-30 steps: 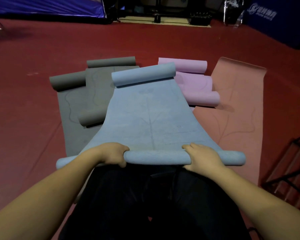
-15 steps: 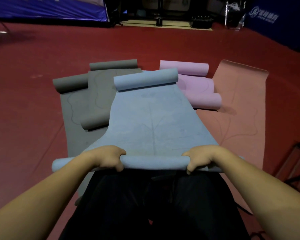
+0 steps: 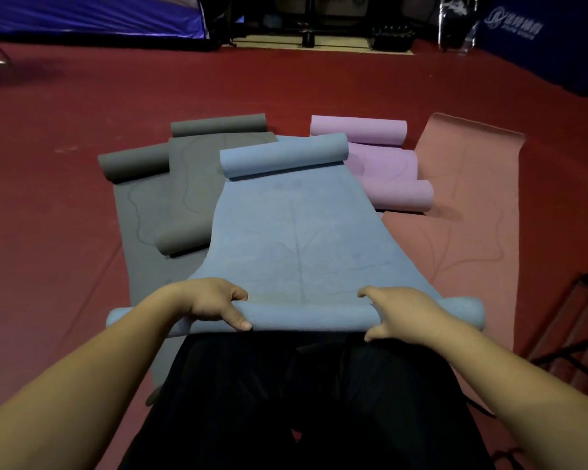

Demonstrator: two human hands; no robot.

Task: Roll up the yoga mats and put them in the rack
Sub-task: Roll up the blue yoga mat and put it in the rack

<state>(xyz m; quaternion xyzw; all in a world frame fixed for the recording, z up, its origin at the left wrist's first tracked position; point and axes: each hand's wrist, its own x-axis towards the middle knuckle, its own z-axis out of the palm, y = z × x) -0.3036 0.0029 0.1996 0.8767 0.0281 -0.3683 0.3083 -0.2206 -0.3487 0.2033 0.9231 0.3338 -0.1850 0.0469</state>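
One roll under way, none racked as far as this view shows. Blue mat (image 3: 296,239) lies at centre on the red floor (image 3: 65,232), partly over the grey mats; its near end is wound into a thin tube at 6 o'clock, its far end curls up at 12 o'clock, and the long middle stretch is flat.

Left hand (image 3: 207,301) and right hand (image 3: 401,313) both grasp that near tube, fingers curled over the top, thumbs underneath, spaced well apart along it.

Two grey mats (image 3: 190,171) at 10 o'clock overlap each other and have only their ends curled. Purple mat (image 3: 384,164) at 1 o'clock is likewise curled at both ends, flat between. Pink mat (image 3: 465,205) at 2 o'clock lies fully flat.

Dark rack (image 3: 577,320) at 4 o'clock is only partly in frame; no mat is visible in that part.

Judgement: early stage. Blue roll barely begun; four further mats left to roll, then all five to carry to the rack.
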